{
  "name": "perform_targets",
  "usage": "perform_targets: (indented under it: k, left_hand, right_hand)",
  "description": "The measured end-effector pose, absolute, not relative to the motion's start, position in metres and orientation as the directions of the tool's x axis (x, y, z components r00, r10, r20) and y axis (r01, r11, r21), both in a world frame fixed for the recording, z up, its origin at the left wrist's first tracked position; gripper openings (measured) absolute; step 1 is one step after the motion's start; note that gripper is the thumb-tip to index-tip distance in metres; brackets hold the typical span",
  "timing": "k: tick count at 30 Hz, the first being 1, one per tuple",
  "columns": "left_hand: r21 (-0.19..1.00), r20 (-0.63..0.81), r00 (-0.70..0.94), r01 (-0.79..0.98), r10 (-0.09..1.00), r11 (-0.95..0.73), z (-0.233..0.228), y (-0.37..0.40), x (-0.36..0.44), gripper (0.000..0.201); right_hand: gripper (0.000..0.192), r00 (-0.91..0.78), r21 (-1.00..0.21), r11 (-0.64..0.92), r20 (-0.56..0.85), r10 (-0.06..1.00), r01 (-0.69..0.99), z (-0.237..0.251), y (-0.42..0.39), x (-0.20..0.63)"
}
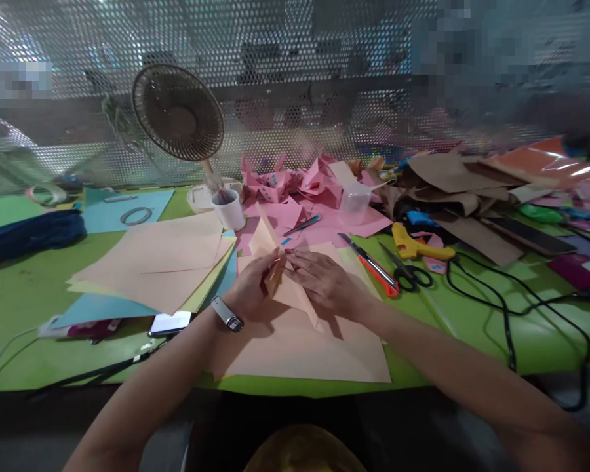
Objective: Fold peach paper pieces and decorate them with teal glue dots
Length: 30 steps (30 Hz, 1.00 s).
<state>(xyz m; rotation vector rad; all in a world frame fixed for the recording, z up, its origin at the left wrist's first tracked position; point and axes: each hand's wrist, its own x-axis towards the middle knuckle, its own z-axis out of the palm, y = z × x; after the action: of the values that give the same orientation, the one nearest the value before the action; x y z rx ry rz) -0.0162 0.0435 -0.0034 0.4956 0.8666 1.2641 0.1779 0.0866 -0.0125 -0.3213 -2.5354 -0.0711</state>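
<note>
Head view, folded paper (pixel 275 272) – tip seemingly up-left, both hands pressing

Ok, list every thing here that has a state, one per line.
left hand: pinching the folded peach paper.
right hand: flat, pressing the paper down.
folded peach paper: partly folded, one flap standing up.
scissors: closed, lying flat.
orange utility knife: lying flat; whether the blade is out I cannot tell.
fan: upright; spinning or not I cannot tell.
phone: screen lit.
white cup: upright.
</note>
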Motion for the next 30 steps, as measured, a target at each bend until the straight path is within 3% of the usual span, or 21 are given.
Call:
perform_targets:
  k: [6,11,14,17,21,26,28,30]
  left_hand:
    - [0.839,-0.249,-0.01,-0.501,0.968,0.211,-0.004,0.039,-0.016,0.036]
    - [0.86,-0.187,-0.013,-0.485,0.982,0.157,-0.003,0.037,-0.015,0.029]
    - [0.865,-0.169,-0.005,-0.48,0.986,0.146,0.0,0.035,-0.016,0.028]
    - [0.904,-0.209,0.071,-0.365,0.975,0.221,0.004,0.032,-0.021,0.031]
    - [0.92,-0.317,0.266,-0.147,0.91,0.363,0.008,0.029,-0.03,0.034]
    - [0.95,-0.303,0.434,0.066,0.848,0.305,0.009,0.028,-0.036,0.04]
    - [0.953,-0.297,0.444,0.083,0.845,0.291,0.01,0.029,-0.035,0.04]
    - [0.949,-0.299,0.364,0.021,0.882,0.314,0.01,0.03,-0.035,0.037]
  right_hand:
    - [0.036,-0.787,-0.041,0.981,0.591,0.177,0.19,-0.007,0.085,0.182]
    - [0.028,-0.794,-0.117,0.98,0.574,0.2,0.163,-0.006,0.083,0.184]
    - [0.036,-0.719,-0.205,0.963,0.641,0.267,0.176,-0.012,0.086,0.182]
    - [0.054,-0.574,-0.261,0.917,0.719,0.392,0.301,-0.018,0.092,0.182]
    - [0.057,-0.569,-0.164,0.877,0.704,0.424,0.451,-0.02,0.099,0.185]
    - [0.046,-0.617,-0.053,0.894,0.706,0.348,0.444,-0.016,0.095,0.187]
    - [0.046,-0.598,-0.056,0.899,0.729,0.334,0.434,-0.015,0.092,0.187]
    - [0.048,-0.545,-0.104,0.874,0.745,0.384,0.475,-0.016,0.092,0.186]
